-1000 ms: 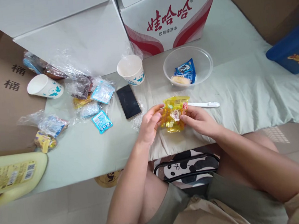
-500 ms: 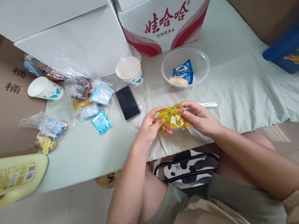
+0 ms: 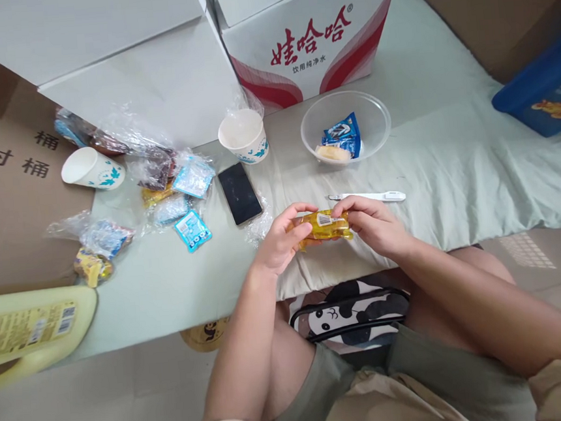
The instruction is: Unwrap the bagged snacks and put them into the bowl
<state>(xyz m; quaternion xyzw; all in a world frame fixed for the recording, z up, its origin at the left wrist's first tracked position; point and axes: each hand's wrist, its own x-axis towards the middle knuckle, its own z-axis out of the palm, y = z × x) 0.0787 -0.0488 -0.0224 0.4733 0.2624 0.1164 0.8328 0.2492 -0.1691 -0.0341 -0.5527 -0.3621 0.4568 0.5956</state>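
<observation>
A shiny yellow snack packet (image 3: pixel 324 226) is held between both hands above the front edge of the cloth-covered surface (image 3: pixel 209 289). My left hand (image 3: pixel 283 238) grips its left end, thumb in front. The fingers of my right hand (image 3: pixel 374 223) pinch its right end near the top edge. A pale label shows on the packet's face; its contents cannot be made out. Just beyond my right hand lies a white-handled utility knife (image 3: pixel 382 196). Farther back, a clear plastic bowl (image 3: pixel 376 123) holds blue packets (image 3: pixel 345 133) and a pale, rounded piece (image 3: pixel 333 153).
A phone (image 3: pixel 240 193) lies left of my hands, with a paper cup (image 3: pixel 243 137) behind it. Another paper cup (image 3: pixel 93 169) leans at the left near wrapped snacks (image 3: pixel 193 175) and a blue packet (image 3: pixel 192 230). White boxes (image 3: pixel 315 43) stand behind; a yellow jug (image 3: pixel 35 327) is front left.
The yellow packet has been turned, so its pale label now shows instead of the red logo. My right fingers have shifted their hold, and more of the knife is visible.
</observation>
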